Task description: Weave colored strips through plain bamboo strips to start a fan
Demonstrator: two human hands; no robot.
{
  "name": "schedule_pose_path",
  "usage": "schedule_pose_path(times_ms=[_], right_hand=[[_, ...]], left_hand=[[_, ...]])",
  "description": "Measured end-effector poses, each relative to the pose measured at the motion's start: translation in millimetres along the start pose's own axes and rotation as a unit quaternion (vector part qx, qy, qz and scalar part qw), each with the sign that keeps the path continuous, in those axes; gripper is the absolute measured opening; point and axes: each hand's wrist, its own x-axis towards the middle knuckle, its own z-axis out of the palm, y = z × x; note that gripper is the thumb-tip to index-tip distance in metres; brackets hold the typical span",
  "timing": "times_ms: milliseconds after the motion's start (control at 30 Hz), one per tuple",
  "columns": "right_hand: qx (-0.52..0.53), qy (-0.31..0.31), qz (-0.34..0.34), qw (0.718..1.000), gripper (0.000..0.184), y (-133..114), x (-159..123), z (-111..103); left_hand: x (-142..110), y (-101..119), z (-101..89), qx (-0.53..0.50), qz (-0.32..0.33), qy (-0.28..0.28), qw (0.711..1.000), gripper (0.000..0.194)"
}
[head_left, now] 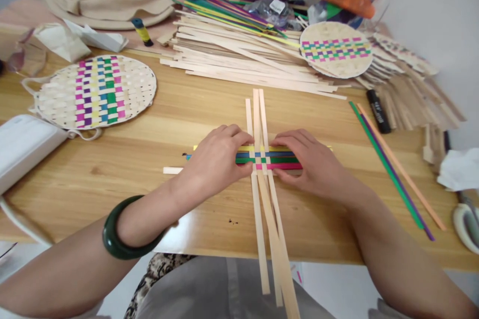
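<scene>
A small weave of strips (258, 160) lies on the table between my hands. Yellow, blue, green and pink strips (284, 160) run sideways through it, crossed by 3 long pale strips (259, 239) whose near ends hang past the table edge. My left hand (220, 157), below a dark green bangle (114, 229), pinches the weave's left side between thumb and fingers. Opposite it, my right hand (314, 162) grips the right side the same way. Both palms cover parts of the coloured strips, and a white strip end (172, 170) sticks out beyond my left hand.
Finished woven fans lie at left (99, 90) and back right (337, 50). A pile of pale strips (239, 55) spans the back. Loose green, purple and orange strips (392, 174), a black marker (377, 111) and scissors (467, 222) are at right. A white box (28, 147) stands left.
</scene>
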Motion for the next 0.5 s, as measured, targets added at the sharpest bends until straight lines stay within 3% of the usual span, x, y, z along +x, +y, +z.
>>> schedule_pose_path(times_ms=[500], right_hand=[[0.0, -0.017, -0.003, 1.0, 0.041, -0.6, 4.6, 7.8]], left_hand=[[8.5, -0.2, 6.0, 0.066, 0.025, -0.009, 0.997, 0.023]])
